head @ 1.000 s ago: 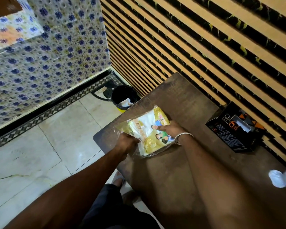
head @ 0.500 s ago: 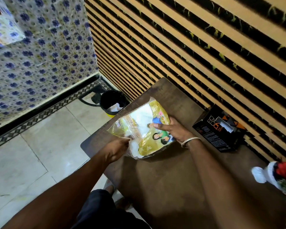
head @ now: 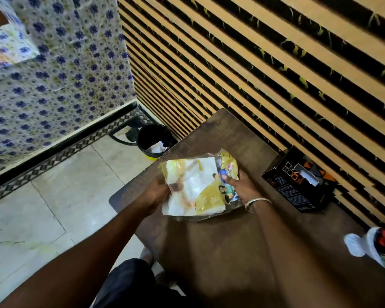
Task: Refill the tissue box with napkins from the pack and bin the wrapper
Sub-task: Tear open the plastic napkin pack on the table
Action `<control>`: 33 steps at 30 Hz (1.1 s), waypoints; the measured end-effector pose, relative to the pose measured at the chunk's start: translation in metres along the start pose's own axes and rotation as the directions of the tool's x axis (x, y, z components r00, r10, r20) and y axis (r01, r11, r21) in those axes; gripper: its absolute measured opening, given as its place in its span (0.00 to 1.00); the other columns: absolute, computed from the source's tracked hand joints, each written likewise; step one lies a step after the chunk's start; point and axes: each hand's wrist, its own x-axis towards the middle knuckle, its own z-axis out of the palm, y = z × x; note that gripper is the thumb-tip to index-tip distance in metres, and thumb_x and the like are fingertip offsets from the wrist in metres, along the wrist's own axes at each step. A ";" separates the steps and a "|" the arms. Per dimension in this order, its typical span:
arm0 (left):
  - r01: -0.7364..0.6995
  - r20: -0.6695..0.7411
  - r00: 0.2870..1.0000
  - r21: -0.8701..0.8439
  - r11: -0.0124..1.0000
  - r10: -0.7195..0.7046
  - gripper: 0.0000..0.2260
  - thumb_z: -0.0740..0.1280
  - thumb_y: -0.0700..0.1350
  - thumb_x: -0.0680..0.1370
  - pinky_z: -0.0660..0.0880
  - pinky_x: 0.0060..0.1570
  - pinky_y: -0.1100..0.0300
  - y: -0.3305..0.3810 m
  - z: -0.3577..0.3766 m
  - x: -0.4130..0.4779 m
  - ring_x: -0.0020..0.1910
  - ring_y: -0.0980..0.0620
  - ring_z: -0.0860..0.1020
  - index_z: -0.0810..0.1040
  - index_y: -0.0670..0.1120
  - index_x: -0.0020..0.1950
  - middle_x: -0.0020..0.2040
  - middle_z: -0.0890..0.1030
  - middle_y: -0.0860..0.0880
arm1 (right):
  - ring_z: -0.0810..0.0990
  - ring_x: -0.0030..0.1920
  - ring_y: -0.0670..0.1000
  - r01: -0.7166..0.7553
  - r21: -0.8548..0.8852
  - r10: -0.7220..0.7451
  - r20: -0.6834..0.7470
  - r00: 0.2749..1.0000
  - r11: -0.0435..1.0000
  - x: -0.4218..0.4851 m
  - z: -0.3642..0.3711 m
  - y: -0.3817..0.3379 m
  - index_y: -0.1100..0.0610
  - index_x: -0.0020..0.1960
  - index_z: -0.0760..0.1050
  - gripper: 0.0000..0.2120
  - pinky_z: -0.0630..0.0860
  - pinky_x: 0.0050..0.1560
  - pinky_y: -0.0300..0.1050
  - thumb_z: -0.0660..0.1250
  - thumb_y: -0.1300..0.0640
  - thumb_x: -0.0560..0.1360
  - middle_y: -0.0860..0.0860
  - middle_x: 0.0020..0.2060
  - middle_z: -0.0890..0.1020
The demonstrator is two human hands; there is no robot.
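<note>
Grip: your left hand (head: pixel 157 192) is closed on the left edge of the napkin pack (head: pixel 198 187), fingers tucked under the plastic; your right hand (head: pixel 240 187) pinches the printed right side, with a metal bangle (head: pixel 257 202) on that wrist. The pack is held between both hands just above the table (head: pixel 220 252), its wrapper crumpled, white napkins showing through the clear part.

Surface: a dark brown wooden table with rounded corners, worn and glossy in patches. A black tissue box (head: pixel 298 185) sits at its right side against the wall, top slot open, well apart from the pack. A white figure with red trim (head: pixel 373 247) stands at the table's right edge, partly out of view.

Room: a wall of tan and black horizontal slats (head: pixel 276 63) runs behind the table. To your left, a wall of blue flower tiles (head: pixel 53 85) ends in a black and white patterned border. The floor is pale stone tile (head: pixel 53 207). A black bin (head: pixel 155 141) with a yellow base stands in the corner beyond the table's far left edge, some white paper inside it.
</note>
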 end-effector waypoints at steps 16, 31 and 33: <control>-0.133 -0.228 0.971 -0.304 0.943 0.064 0.20 0.64 0.32 0.77 0.82 0.52 0.49 0.058 -0.118 0.012 0.59 0.44 0.82 0.75 0.42 0.68 0.63 0.82 0.44 | 0.77 0.43 0.55 0.007 0.224 0.148 -0.667 0.730 0.975 0.063 0.002 -0.003 0.55 0.52 0.69 0.13 0.76 0.44 0.47 0.62 0.70 0.73 0.58 0.48 0.77; 0.104 0.246 0.965 -0.053 0.993 -0.088 0.20 0.66 0.33 0.76 0.79 0.57 0.41 0.042 -0.028 0.032 0.60 0.36 0.80 0.74 0.42 0.69 0.63 0.80 0.39 | 0.78 0.60 0.43 0.146 0.103 -0.137 -0.085 0.987 0.984 -0.035 0.026 -0.001 0.49 0.69 0.68 0.33 0.73 0.57 0.37 0.72 0.38 0.69 0.41 0.60 0.78; 0.120 0.317 0.943 -0.050 0.991 -0.099 0.20 0.66 0.33 0.75 0.81 0.53 0.45 0.047 -0.015 0.032 0.57 0.38 0.82 0.75 0.42 0.67 0.62 0.82 0.40 | 0.79 0.62 0.45 0.107 0.213 -0.119 0.047 0.992 0.971 -0.038 0.027 -0.002 0.51 0.70 0.70 0.41 0.75 0.62 0.42 0.75 0.34 0.62 0.44 0.61 0.81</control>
